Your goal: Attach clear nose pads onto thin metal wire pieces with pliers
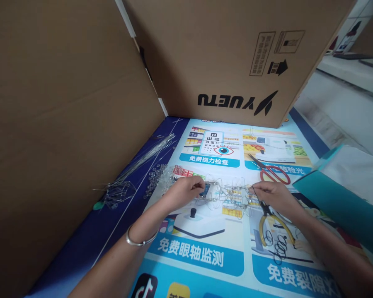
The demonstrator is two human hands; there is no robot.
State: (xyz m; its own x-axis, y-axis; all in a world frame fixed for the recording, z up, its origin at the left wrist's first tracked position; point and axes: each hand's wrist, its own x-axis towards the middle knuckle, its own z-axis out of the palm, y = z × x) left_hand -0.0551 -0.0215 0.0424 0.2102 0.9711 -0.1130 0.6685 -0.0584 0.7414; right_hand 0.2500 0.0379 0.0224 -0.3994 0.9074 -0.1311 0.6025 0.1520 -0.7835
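Note:
A tangled piece of thin bent wire with small clear beads stretches between my two hands. My left hand, a silver bangle on its wrist, has its thumb and fingers pinched at the piece's left end. At the right end, my right hand pinches the wirework, its fingertips close together. Yellow-handled pliers lie partly beneath my right hand, their jaws half hidden. Just beyond that hand rest red-handled scissors. A pile of clear beads lies past my left wrist.
Straight wires and a cluster of bent wire pieces lie at the left. Black wire coils sit near the pliers. Cardboard panels wall off the back and left. A teal box stands at right on the printed sheet.

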